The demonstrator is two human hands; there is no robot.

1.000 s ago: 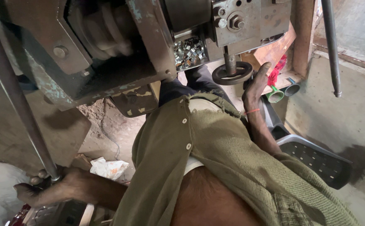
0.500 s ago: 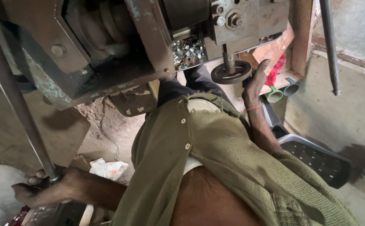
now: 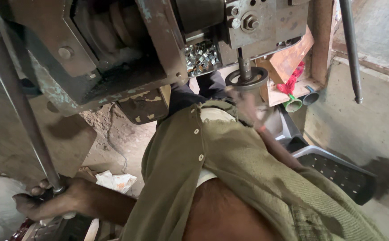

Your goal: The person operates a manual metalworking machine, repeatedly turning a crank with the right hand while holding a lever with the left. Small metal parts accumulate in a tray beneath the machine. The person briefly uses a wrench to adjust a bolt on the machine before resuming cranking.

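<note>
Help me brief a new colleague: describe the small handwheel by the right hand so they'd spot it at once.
Start at the big grey press body filling the top of the view. Under its bolted plate, a thin vertical shaft drops to the round handwheel, just above the blurred right hand. It is the only dark metal ring there.

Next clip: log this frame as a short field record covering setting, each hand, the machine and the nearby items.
setting: workshop, seen from above over the person's olive shirt
left hand: left hand closed around the bottom of a long metal lever rod
right hand: right hand, motion-blurred, just under the round metal disc on the press spindle; contact unclear
machine: heavy worn metal press with a pile of small shiny metal pieces
nearby: grey perforated crate, crumpled white paper on the floor
</note>
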